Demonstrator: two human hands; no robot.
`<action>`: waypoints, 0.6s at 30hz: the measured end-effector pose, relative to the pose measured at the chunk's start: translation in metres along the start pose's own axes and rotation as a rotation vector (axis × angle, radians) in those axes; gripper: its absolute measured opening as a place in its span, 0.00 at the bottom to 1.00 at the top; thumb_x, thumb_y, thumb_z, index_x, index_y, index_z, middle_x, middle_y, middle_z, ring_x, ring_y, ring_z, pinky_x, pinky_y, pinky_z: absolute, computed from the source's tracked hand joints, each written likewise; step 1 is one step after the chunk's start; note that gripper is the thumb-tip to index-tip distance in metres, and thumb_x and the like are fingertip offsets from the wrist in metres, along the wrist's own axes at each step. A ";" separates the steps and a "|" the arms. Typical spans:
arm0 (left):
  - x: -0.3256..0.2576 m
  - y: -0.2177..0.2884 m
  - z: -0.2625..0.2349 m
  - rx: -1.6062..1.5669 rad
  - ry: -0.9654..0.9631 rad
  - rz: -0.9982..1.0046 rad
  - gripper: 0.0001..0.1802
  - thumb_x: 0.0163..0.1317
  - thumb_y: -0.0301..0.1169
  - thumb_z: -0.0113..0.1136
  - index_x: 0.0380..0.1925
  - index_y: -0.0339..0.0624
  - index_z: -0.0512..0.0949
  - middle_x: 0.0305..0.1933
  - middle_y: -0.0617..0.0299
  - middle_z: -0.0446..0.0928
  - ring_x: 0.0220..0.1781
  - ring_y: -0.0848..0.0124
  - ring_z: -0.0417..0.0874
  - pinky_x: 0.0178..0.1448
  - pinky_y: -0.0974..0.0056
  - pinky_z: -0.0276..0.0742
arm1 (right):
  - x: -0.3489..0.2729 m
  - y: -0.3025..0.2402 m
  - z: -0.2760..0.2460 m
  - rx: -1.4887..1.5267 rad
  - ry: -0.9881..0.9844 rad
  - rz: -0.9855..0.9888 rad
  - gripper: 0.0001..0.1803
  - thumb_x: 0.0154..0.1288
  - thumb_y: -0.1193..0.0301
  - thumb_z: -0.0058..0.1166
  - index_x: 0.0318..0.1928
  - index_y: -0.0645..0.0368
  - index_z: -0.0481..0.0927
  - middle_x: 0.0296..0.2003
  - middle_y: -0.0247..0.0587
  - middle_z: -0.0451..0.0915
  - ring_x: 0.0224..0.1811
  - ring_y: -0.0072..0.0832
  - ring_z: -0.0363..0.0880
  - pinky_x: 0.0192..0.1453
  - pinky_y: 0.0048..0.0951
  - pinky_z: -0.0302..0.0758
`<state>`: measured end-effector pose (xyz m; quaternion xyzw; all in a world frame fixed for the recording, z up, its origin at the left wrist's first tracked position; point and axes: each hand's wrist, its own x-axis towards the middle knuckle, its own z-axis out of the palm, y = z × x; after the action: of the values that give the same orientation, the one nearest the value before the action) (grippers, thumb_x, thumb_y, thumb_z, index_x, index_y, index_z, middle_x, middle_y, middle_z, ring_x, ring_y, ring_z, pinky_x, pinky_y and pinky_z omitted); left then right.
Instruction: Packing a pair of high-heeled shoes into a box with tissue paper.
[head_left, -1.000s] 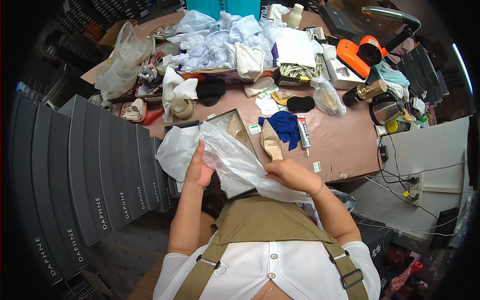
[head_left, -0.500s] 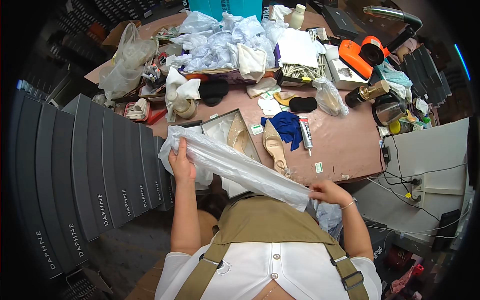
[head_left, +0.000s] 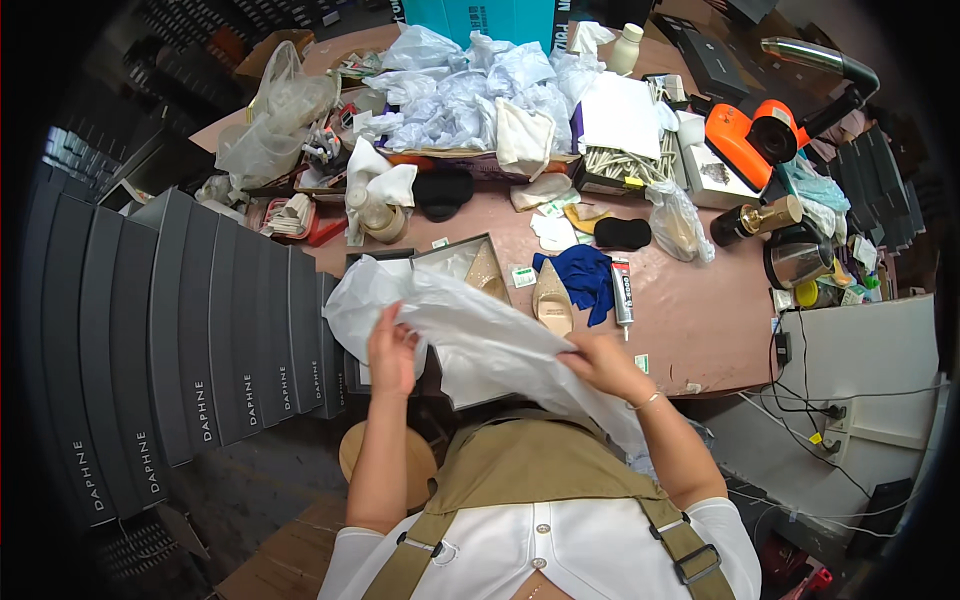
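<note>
Both hands are up over the near edge of the table (head_left: 700, 330), working a large sheet of white tissue paper (head_left: 470, 335). The left hand (head_left: 392, 352) is closed on the sheet near its left side, fingers curled into the paper. The right hand (head_left: 608, 365) pinches the sheet lower down, where it trails toward the apron (head_left: 530, 465). The paper hangs between them, above and partly covering an open shoe box (head_left: 440, 270).

Judgement on handling: the sheet is thin and creases at every grip, so a light hold with the hands kept well apart should keep it flat; bunching in the fists would crumple it, and a sharp pull could tear it.

Materials and shapes:
- Tissue paper: matte white, slightly see-through, soft irregular folds.
- Shoe box: grey card, rigid, square corners; a beige pointed shoe (head_left: 487, 272) seems to lie inside, mostly hidden by the paper, so I cannot be sure.
- Second beige shoe (head_left: 552, 298): smooth, pointed toe, lying on the table just right of the box.
- Blue cloth (head_left: 585, 278): limp, crumpled, touching that shoe.
- Glue tube (head_left: 622, 292): slim, grey, just right of the cloth.
- Stack of dark grey boxes (head_left: 190, 330): stood on edge in a curved row at the left.
- More crumpled white paper (head_left: 470, 90): heaped at the far side.
- Orange tool (head_left: 750, 140): hard plastic, far right.
</note>
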<state>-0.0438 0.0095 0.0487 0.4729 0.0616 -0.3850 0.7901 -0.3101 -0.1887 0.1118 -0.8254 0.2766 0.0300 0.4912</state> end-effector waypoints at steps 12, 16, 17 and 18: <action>0.039 -0.117 0.008 0.574 -0.106 -0.062 0.24 0.57 0.26 0.60 0.54 0.34 0.67 0.47 0.55 0.75 0.47 0.67 0.77 0.50 0.65 0.73 | -0.016 -0.038 -0.042 -0.602 0.386 -0.127 0.21 0.56 0.77 0.53 0.53 0.55 0.72 0.31 0.47 0.75 0.29 0.46 0.76 0.33 0.40 0.73; -0.008 -0.041 0.012 0.223 -0.301 -0.064 0.21 0.59 0.26 0.57 0.53 0.36 0.68 0.43 0.57 0.76 0.41 0.70 0.80 0.40 0.67 0.78 | 0.012 -0.050 -0.046 -0.795 0.416 -0.190 0.33 0.56 0.78 0.50 0.64 0.45 0.64 0.28 0.43 0.72 0.25 0.41 0.75 0.28 0.39 0.72; -0.021 -0.020 0.011 0.237 -0.377 -0.129 0.21 0.59 0.29 0.56 0.53 0.36 0.68 0.42 0.58 0.76 0.39 0.70 0.80 0.40 0.67 0.78 | 0.017 -0.057 -0.044 -0.850 0.393 -0.211 0.35 0.56 0.79 0.49 0.65 0.44 0.62 0.26 0.42 0.71 0.24 0.39 0.75 0.25 0.38 0.72; -0.033 -0.001 0.006 0.244 -0.436 -0.185 0.21 0.60 0.31 0.55 0.53 0.36 0.68 0.42 0.58 0.76 0.38 0.71 0.80 0.40 0.67 0.78 | 0.027 -0.066 -0.037 -0.905 0.358 -0.247 0.36 0.57 0.79 0.48 0.67 0.43 0.61 0.25 0.41 0.71 0.22 0.37 0.74 0.23 0.37 0.71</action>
<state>-0.0689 0.0226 0.0667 0.4628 -0.1141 -0.5532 0.6832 -0.2636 -0.2071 0.1746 -0.9745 0.2159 -0.0535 0.0285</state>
